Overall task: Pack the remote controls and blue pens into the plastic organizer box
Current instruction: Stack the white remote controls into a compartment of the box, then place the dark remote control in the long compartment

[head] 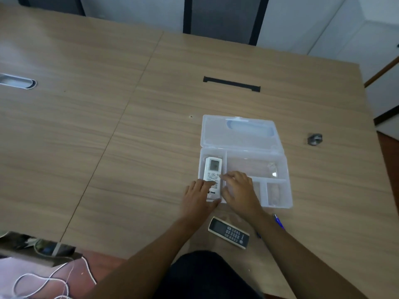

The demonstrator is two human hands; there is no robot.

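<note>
Both hands settle a white remote into the open organizer box

The white remote [212, 175] lies in the box's [278, 169] left compartment, long axis 12 to 6, screen end at 12; the left hand [197, 196] rests spread on its near end, the right hand [238, 189] touches its right edge with loosely curled fingers; a dark remote [228, 232] lies on the counter [108, 147] at 6 of the box, running 10 to 4; a blue pen [279, 221] sits at 5, partly hidden by the right forearm.

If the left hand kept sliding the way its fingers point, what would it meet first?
The left hand points up and right, its fingertips already on the white remote control lying in the clear plastic organizer box. Going on, it would likely ride along the remote's buttons; contact depth is unclear.
</note>
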